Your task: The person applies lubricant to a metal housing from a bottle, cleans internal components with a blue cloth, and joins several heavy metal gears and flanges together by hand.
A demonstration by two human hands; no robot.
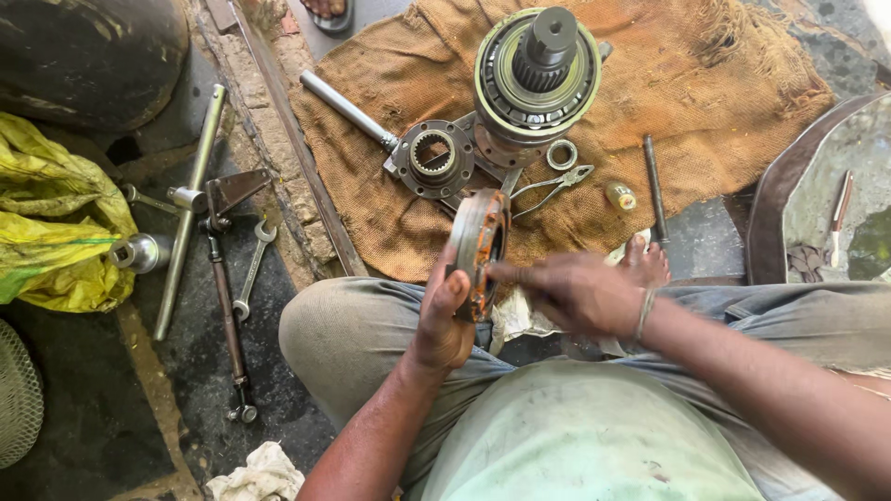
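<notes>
Ring part: You hold a rusty, round metal housing ring (pixel 478 249) on edge, just above your lap and at the near edge of the burlap sack (pixel 705 83). Orange rust shows on its rim.
Left hand: Your left hand (pixel 444 320) is closed around the ring's near side, thumb up along the rim, carrying its weight.
Right hand: Your right hand (pixel 575 292) reaches across from the right, fingertips touching the ring's inner face. It is blurred, so you cannot tell whether the fingers pinch anything or only press.
Under the hands: A pale rag (pixel 515 315) lies on your lap, just below the right hand.
On the sack, nearest: Circlip pliers (pixel 554 188) lie just beyond the ring, with a small metal ring (pixel 561 154) beside them.
Further out: A splined flange (pixel 433 156) lies flat to the left, touching a large gear shaft assembly (pixel 536 79) that stands upright with its splined end pointing up. A long steel bar (pixel 345 109) runs from the flange toward the upper left.
Right of the pliers: A small yellow bottle (pixel 620 195) and a dark thin rod (pixel 654 190) lie near your bare foot (pixel 645 263).
Floor at left: A spanner (pixel 252 269), a long pipe handle (pixel 190 209) and a socket (pixel 141 252) lie well apart from the sack, beside a yellow plastic bag (pixel 56 223).
</notes>
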